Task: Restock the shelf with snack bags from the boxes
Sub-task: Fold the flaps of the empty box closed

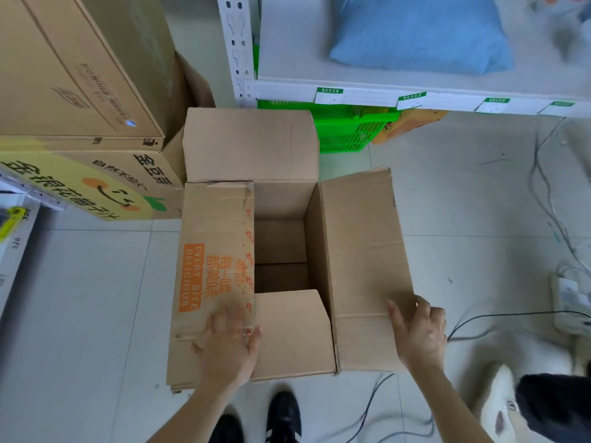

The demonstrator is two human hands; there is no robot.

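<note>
An open cardboard box (281,251) stands on the tiled floor in front of me, and its inside looks bare, with no snack bags showing. My left hand (228,342) lies flat on the box's left flap, the one with orange print, thumb hooked over its inner edge. My right hand (419,330) grips the near edge of the right flap. The white shelf (415,91) runs across the top right, with green price labels along its front edge. A blue snack bag (419,33) lies on the shelf board.
Stacked cardboard boxes (83,91) rise at the upper left. A green plastic basket (348,132) and an orange carton (406,124) sit under the shelf. Cables (550,199) and a power strip (572,302) trail over the floor at right. A person's light shoe (502,407) is at lower right.
</note>
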